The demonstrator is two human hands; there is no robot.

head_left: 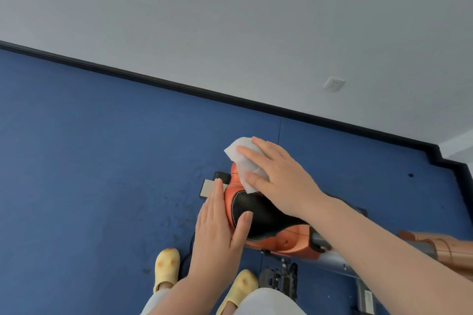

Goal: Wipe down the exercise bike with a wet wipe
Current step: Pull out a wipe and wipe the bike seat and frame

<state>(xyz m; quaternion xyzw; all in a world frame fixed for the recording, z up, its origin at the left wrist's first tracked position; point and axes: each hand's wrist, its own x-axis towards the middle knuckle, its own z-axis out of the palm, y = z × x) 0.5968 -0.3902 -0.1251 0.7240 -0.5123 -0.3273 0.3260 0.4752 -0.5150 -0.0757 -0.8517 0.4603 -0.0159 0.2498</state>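
The exercise bike's saddle (pixel 258 215) is orange with a black perforated middle and sits low in the centre of the view. My right hand (pixel 279 176) lies flat on a white wet wipe (pixel 243 158), pressing it onto the far end of the saddle with straight fingers. Against the saddle's left side rests my left hand (pixel 217 233), fingers straight and the thumb laid on the black part. The grey seat post and frame (pixel 332 261) run off to the right under my right forearm.
Blue carpet floor (pixel 102 161) spreads to the left. A black skirting (pixel 179 84) meets the grey wall, which has a white socket (pixel 333 83). My feet in yellow clogs (pixel 167 266) stand beside the bike. A black pedal (pixel 279 280) hangs below the saddle.
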